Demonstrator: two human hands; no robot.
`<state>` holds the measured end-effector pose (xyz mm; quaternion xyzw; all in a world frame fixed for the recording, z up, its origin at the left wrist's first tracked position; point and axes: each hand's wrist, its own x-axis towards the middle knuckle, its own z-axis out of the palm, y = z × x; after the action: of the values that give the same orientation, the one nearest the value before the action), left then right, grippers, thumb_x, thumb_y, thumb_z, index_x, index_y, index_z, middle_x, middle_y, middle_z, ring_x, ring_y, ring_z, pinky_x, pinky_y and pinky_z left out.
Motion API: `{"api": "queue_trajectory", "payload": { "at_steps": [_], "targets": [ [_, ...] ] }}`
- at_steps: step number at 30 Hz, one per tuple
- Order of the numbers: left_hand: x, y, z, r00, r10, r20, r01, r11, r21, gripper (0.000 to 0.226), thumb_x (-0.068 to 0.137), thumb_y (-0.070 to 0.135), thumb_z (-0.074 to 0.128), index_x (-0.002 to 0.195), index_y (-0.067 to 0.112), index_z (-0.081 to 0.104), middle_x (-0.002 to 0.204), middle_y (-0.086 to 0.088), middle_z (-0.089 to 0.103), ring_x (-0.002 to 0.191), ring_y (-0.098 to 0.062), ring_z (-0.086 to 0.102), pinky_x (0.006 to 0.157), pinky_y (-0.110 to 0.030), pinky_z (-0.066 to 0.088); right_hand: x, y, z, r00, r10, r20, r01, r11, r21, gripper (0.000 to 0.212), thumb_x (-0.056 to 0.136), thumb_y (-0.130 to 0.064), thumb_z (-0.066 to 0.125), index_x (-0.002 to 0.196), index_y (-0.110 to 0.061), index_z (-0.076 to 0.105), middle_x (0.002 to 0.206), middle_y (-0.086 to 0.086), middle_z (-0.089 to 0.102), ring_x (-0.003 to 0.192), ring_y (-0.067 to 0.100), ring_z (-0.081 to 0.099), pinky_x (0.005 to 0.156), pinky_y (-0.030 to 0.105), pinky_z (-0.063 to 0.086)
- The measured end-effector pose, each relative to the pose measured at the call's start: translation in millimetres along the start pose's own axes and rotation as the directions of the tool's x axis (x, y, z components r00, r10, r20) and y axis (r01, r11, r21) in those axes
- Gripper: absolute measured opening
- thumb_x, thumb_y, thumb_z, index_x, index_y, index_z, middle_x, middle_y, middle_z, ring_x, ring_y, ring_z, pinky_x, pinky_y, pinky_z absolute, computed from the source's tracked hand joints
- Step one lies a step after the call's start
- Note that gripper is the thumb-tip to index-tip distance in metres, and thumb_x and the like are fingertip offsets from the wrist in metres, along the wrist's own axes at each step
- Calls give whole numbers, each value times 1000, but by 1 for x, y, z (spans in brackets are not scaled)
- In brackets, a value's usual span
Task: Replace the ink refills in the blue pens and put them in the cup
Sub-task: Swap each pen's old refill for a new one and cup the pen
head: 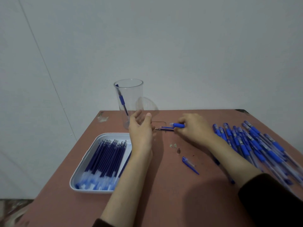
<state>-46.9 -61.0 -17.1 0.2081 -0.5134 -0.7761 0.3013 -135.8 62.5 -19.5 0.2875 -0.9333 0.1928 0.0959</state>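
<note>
Pen (178, 125) is gripped by the curled fingers of the right hand (193, 128), a refill (165, 128) just below it, while the left hand (141, 128) hovers, fingers relaxed, beside the cup (129, 95).

Plain room, set up as a small hand-assembly station for pens.
Grey-white wall (180, 46) with one seam line, reddish-brown bench (164, 202) standing against it, surface chipped at both far corners. Bulk stock on the bench: white tray (77, 174) of ink refills (106, 158) by the left edge, loose heap of blue pens (255, 145) along the right edge, clear cup (131, 99) at the far edge. Mottled floor (11, 208) shows past the near-left corner.
</note>
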Motion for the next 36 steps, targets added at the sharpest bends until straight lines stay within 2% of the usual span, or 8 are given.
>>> {"api": "queue_trajectory", "payload": {
  "at_steps": [3, 5, 8, 19, 25, 30, 33, 36],
  "targets": [
    [-1, 2, 0, 1000, 8, 1, -8, 1000, -1, 21, 96, 15, 52, 115, 24, 50, 106, -3, 57, 68, -13, 53, 59, -30, 45, 1, 4, 9, 998, -11, 61, 13, 999, -32, 29, 85, -30, 64, 58, -29, 53, 74, -3, 59, 74, 22, 54, 57, 28, 31],
    [-1, 2, -1, 1000, 10, 0, -10, 1000, 6, 22, 96, 14, 51, 117, 22, 51, 101, 2, 57, 74, -13, 56, 64, -30, 48, 2, 5, 9, 998, -30, 51, 31, 999, -10, 7, 86, -31, 64, 80, -32, 68, 79, -7, 53, 78, 18, 51, 64, 29, 33],
    [-1, 2, -1, 1000, -14, 1, 14, 1000, 12, 24, 95, 15, 52, 118, 24, 52, 110, -7, 59, 80, -19, 56, 71, -38, 47, 6, 6, 11, 997, -32, 71, 33, 999, -10, 18, 86, -34, 63, 102, -31, 71, 85, -7, 52, 83, 17, 52, 68, 31, 37],
    [0, 2, -2, 1000, 9, -26, -8, 1000, 16, 20, 95, 12, 50, 112, 23, 54, 104, 0, 56, 78, -14, 57, 70, -32, 51, 28, 3, 8, 982, -43, 181, 31, 997, 70, 5, 83, -24, 67, 80, -21, 71, 74, -1, 63, 69, 18, 54, 57, 29, 38],
    [-4, 11, -2, 995, 91, 37, -93, 994, 65, 19, 95, 10, 51, 110, 19, 58, 85, 10, 58, 58, 2, 60, 51, -16, 48, 10, -7, 4, 999, -24, 29, 19, 989, 149, 6, 83, -24, 64, 78, -27, 65, 82, -4, 63, 80, 19, 57, 67, 33, 44],
    [-3, 37, -27, 981, 74, 180, -100, 985, 142, 17, 93, 4, 51, 93, 14, 65, 85, -4, 66, 73, -14, 60, 58, -18, 49, -14, -23, 12, 995, -44, -84, 57, 984, 168, 15, 80, -11, 61, 82, -25, 66, 85, -8, 56, 80, 17, 52, 66, 31, 38],
    [2, 50, -57, 964, 124, 233, -232, 821, 522, 16, 91, 7, 54, 88, 17, 67, 82, -2, 67, 66, -9, 58, 56, -17, 47, -21, -27, 15, 987, -75, -141, 92, 989, 118, 15, 82, -10, 57, 79, -22, 66, 82, -5, 53, 76, 22, 54, 66, 35, 41],
    [4, 58, -80, 939, 78, 335, -340, 368, 865, 14, 88, 11, 59, 85, 22, 67, 76, 10, 63, 66, 1, 56, 54, -9, 40, -24, -30, 15, 978, -109, -180, 124, 989, 76, 18, 83, -9, 55, 67, -18, 50, 72, -4, 44, 68, 23, 49, 56, 32, 33]
  ]
}}
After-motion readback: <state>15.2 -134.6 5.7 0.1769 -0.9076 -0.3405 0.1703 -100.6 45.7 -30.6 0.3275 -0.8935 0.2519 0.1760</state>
